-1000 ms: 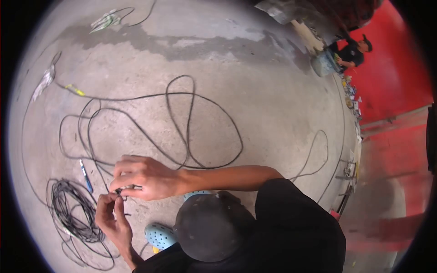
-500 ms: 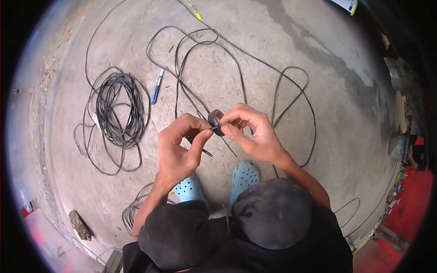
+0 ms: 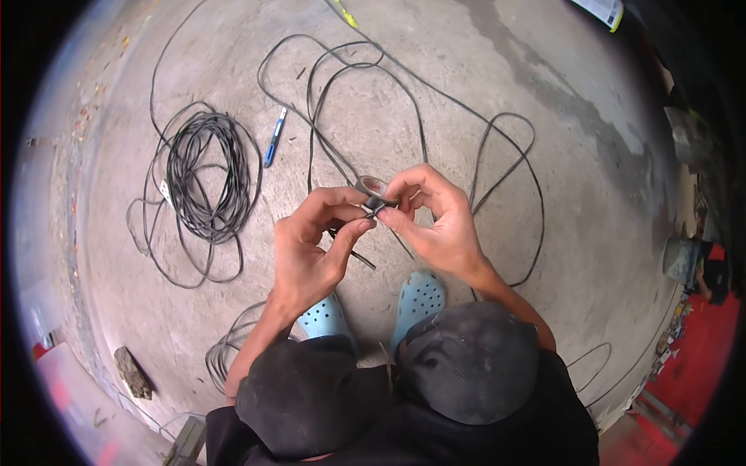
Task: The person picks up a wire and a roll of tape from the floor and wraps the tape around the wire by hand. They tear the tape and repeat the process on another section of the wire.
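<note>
Above the floor, between my knees and the loose cable, both hands meet at a roll of black electrical tape (image 3: 371,186). My right hand (image 3: 435,221) pinches the roll at its near right side. My left hand (image 3: 315,241) is closed, thumb and forefinger pressed on a black cable (image 3: 363,259) whose cut end sticks out below the fingers. A short stretch of tape seems to run from the roll to the pinched spot; the fingers partly hide it. Other black cable (image 3: 326,144) runs along the floor behind the hands.
A coiled bundle of black cable (image 3: 177,186) lies at left. Beside it rests a blue utility knife (image 3: 274,140). More cable loops (image 3: 536,186) spread out at right. My light blue clogs (image 3: 422,297) stand below my hands. A stone (image 3: 133,374) sits at lower left.
The tape roll has tipped so its inner ring faces up more. My right hand has shifted slightly and its fingertips have come closer to my left fingertips. The view has shifted a little.
</note>
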